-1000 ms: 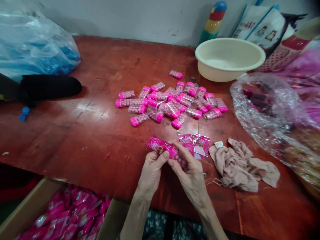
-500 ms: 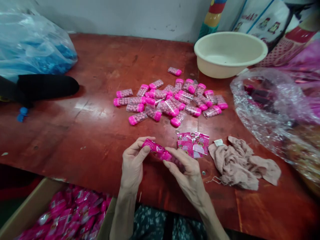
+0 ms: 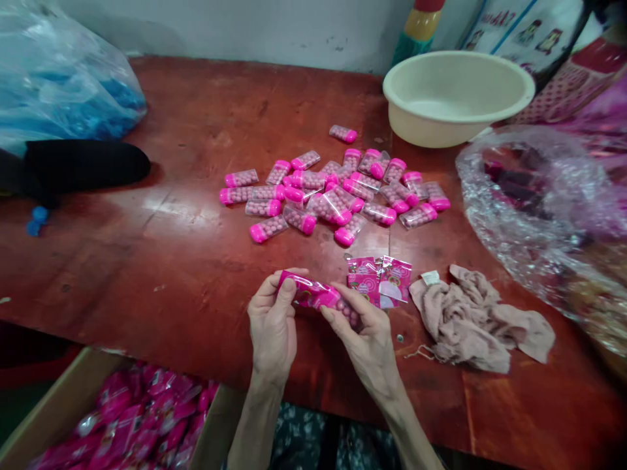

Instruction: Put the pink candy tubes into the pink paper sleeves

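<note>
My left hand [image 3: 273, 324] pinches a pink foil wrapper [image 3: 306, 291] by its left end, just above the near edge of the red table [image 3: 147, 261]. My right hand [image 3: 365, 339] grips a clear tube of pink balls [image 3: 349, 313], whose capped end sits inside the wrapper's right end. A small stack of flat pink wrappers [image 3: 379, 282] lies just right of my hands. Farther back lies a pile of several clear tubes with pink caps [image 3: 333, 196].
A crumpled beige cloth [image 3: 480, 320] lies at right. A cream basin [image 3: 455, 94] stands at the back right beside clear plastic bags [image 3: 539, 215]. A blue bag [image 3: 59, 91] and a black sleeve [image 3: 83, 163] are at left. A cardboard box of pink packets [image 3: 127, 424] sits below the table edge.
Both hands drifted slightly left and nearer while holding the wrapper and tube together. The wrapper has slid farther over the tube.
</note>
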`<state>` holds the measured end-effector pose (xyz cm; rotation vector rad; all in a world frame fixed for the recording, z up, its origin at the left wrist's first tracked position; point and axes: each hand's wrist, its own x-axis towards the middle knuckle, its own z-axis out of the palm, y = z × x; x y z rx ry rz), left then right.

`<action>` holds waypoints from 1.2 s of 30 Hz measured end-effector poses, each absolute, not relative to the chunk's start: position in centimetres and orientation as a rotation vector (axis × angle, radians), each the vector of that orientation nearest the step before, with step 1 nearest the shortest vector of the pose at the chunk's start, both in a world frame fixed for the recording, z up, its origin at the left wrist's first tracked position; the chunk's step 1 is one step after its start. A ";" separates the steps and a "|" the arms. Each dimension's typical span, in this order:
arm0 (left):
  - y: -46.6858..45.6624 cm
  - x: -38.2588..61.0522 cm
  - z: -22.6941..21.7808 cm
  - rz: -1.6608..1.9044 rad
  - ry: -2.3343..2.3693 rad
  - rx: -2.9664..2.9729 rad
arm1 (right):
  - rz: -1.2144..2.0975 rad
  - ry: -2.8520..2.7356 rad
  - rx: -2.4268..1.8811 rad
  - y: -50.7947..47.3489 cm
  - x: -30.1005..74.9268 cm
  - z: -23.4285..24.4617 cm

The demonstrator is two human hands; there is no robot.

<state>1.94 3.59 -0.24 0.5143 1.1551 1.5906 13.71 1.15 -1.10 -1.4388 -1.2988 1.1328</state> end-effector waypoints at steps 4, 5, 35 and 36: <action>3.6 1.8 -0.3 1.541 1.165 0.582 | 1.312 -1.180 -1.403 1.4 13.9 -1.3; 3.7 1.7 -0.3 1.531 1.161 0.590 | 1.356 -1.143 -1.388 1.5 14.0 -1.3; 2.9 2.6 0.5 1.224 1.001 0.312 | 1.379 -1.260 -1.371 0.7 14.5 0.9; 2.8 2.6 0.6 1.224 0.995 0.311 | 1.372 -1.283 -1.360 0.7 14.7 1.0</action>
